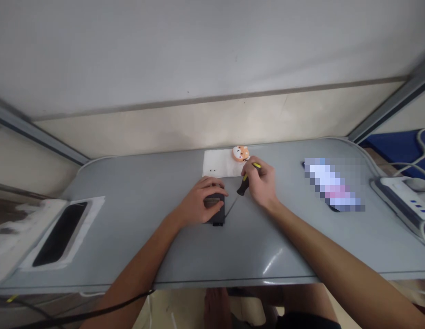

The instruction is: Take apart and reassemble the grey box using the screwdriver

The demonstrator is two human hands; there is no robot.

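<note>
Near the middle of the grey table [140, 205], my left hand [201, 201] is closed around a small black box-shaped device [218, 214] and holds it against the tabletop. My right hand [262, 183] grips a black and yellow screwdriver [244, 185]. The screwdriver's thin shaft slants down to the left, and its tip is at the right edge of the device. Behind my hands lies a white sheet of paper [217, 163] with two tiny dark pieces [212, 170] on it. An orange and white animal-faced case [240, 153] sits at the paper's right side.
A phone with a pixelated screen [332, 185] lies to the right, beside a white power strip [404, 201] with cables. At the left, a black phone [61, 233] rests on white paper. A pale panel [198, 125] borders the table's back edge.
</note>
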